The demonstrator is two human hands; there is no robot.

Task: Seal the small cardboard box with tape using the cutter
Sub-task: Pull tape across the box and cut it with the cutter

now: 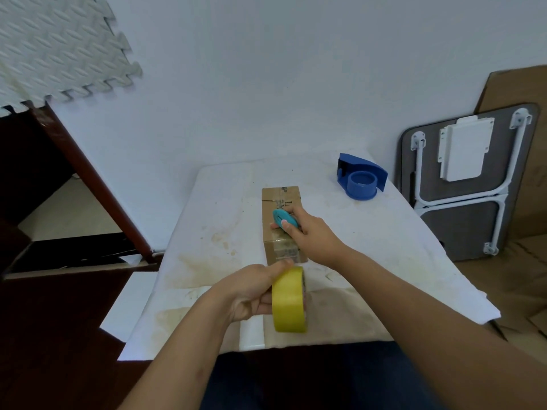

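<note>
A small cardboard box [280, 199] lies lengthwise in the middle of the white table [225, 208], with clear tape along its top seam and down its near face. My right hand [313, 236] rests on the box top and grips a small teal cutter [283, 221], whose tip points left over the tape. My left hand [251, 292] holds a yellow tape roll [288, 300] upright just in front of the box's near face, thumb on top of the roll.
A blue tape dispenser [361, 176] stands at the table's back right. A folded grey table with white legs [464, 179] leans on the wall at right, beside cardboard sheets [527, 90]. Dark wooden furniture [59, 179] stands at left. The table cover is stained.
</note>
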